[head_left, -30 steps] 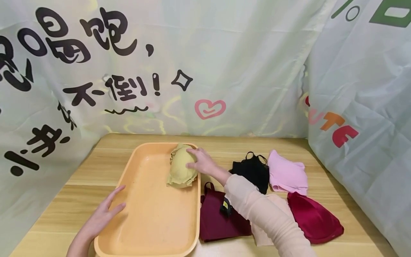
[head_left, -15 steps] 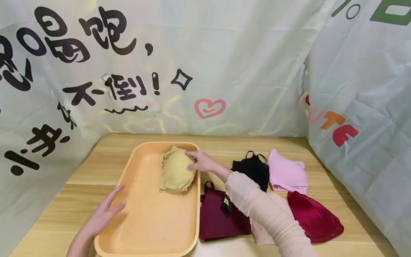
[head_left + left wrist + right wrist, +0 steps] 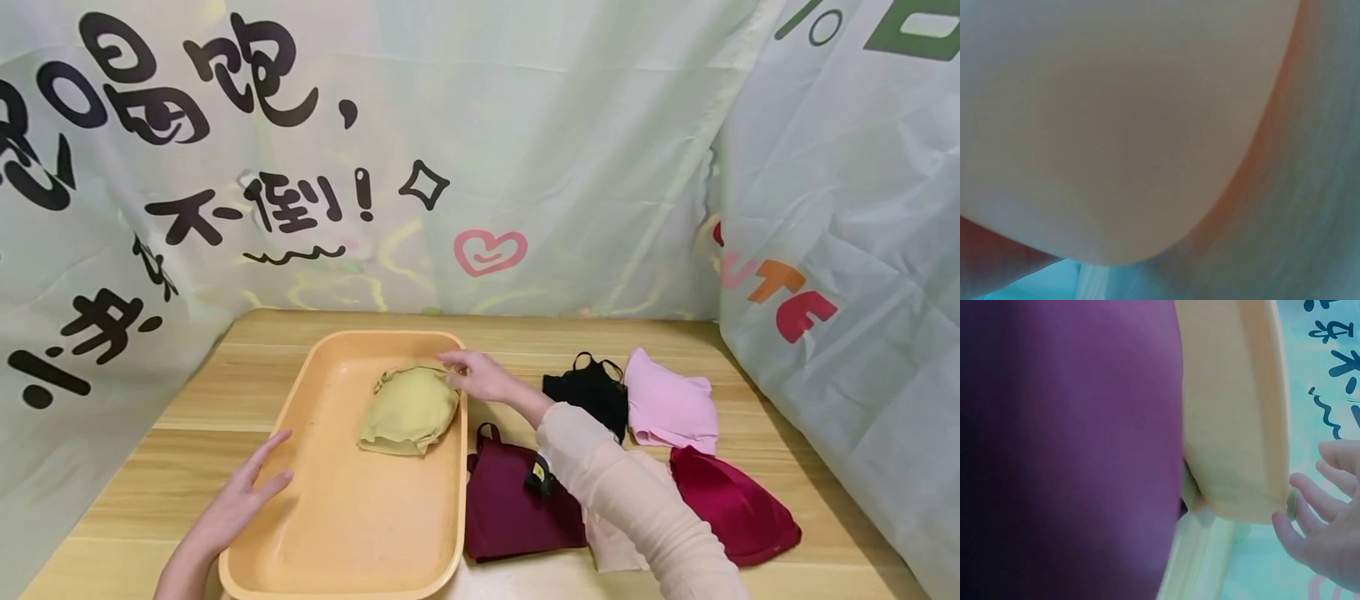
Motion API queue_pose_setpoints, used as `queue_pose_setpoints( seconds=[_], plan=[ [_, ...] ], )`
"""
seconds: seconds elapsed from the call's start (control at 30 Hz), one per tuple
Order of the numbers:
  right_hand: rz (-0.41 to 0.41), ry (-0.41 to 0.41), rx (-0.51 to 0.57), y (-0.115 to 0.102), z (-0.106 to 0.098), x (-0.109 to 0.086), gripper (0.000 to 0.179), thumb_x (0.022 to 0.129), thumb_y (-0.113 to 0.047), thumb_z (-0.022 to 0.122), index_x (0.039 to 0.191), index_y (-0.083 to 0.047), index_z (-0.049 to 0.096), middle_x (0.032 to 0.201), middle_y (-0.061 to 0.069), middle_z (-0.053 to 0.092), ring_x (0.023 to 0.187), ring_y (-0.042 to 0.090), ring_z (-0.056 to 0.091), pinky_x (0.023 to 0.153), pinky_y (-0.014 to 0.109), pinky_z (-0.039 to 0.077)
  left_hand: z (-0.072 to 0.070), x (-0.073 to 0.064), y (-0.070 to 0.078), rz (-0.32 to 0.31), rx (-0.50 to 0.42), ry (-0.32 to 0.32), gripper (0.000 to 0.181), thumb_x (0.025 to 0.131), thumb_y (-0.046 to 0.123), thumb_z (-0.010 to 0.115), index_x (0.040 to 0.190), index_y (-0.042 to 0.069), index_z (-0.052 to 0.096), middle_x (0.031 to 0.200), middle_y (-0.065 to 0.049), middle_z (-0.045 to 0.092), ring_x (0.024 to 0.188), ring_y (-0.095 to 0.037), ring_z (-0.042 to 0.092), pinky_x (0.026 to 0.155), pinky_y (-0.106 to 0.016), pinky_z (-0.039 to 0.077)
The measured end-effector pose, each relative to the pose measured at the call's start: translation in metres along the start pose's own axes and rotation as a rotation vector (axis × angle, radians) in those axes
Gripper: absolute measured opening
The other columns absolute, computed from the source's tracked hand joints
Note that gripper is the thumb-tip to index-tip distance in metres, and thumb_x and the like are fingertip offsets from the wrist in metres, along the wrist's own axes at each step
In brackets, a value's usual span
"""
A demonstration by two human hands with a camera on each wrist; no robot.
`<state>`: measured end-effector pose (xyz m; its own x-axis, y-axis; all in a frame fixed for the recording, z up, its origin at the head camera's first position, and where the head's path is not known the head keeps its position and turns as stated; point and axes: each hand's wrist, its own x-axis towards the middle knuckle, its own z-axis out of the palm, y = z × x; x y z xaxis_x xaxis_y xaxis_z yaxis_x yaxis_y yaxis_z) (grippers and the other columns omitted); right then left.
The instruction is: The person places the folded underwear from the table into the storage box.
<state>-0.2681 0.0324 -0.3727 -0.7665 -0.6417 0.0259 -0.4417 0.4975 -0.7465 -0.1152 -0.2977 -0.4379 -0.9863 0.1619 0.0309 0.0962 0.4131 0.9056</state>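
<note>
A yellow-green padded bra (image 3: 412,408), folded into a bundle, lies in the back right of an orange plastic tray (image 3: 330,517). Over the tray's right rim reaches my right hand (image 3: 483,377), fingers loosely bent at the bra's upper right edge. Those fingers look spread in the right wrist view, where the hand (image 3: 1329,519) is by the tray rim and a sliver of green shows behind it. My left hand (image 3: 236,504) rests at the tray's left rim with thumb and fingers extended. The left wrist view is mostly filled by the blurred tray (image 3: 1116,125).
Right of the tray lie a folded maroon garment (image 3: 517,517) with a black-and-yellow tag, a black strappy bra (image 3: 588,396), a pink one (image 3: 671,404), a crimson one (image 3: 735,508) and a pale beige one (image 3: 611,537) partly under my sleeve. Printed cloth (image 3: 585,167) hangs around the wooden table (image 3: 195,400).
The yellow-green bra has shifted down and left within the tray and settled flatter. My right hand has drawn slightly right, off its middle to its edge. The left hand stays put.
</note>
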Motion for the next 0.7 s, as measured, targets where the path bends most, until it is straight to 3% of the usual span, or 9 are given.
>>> queue_pose_setpoints(
  seconds=[0.23, 0.7],
  plan=[
    [-0.022, 0.033, 0.047, 0.008, -0.004, -0.008, 0.038, 0.094, -0.002, 0.044, 0.131, 0.003, 0.045, 0.128, 0.023, 0.049, 0.112, 0.031, 0.048, 0.091, 0.041, 0.044, 0.0, 0.0, 0.001, -0.001, 0.007, -0.002, 0.06, 0.094, 0.013, 0.048, 0.143, -0.002, 0.016, 0.145, -0.033, 0.005, 0.127, -0.056, -0.004, 0.086, -0.077, 0.005],
    [-0.003, 0.043, 0.153, 0.015, -0.01, -0.027, 0.039, 0.092, -0.004, 0.049, 0.13, 0.005, 0.045, 0.127, 0.024, 0.048, 0.11, 0.035, 0.05, 0.087, 0.038, 0.048, 0.001, 0.0, 0.002, 0.005, 0.021, 0.014, 0.06, 0.093, 0.014, 0.05, 0.142, -0.003, 0.019, 0.145, -0.034, 0.008, 0.127, -0.056, -0.001, 0.089, -0.076, 0.006]
  ],
)
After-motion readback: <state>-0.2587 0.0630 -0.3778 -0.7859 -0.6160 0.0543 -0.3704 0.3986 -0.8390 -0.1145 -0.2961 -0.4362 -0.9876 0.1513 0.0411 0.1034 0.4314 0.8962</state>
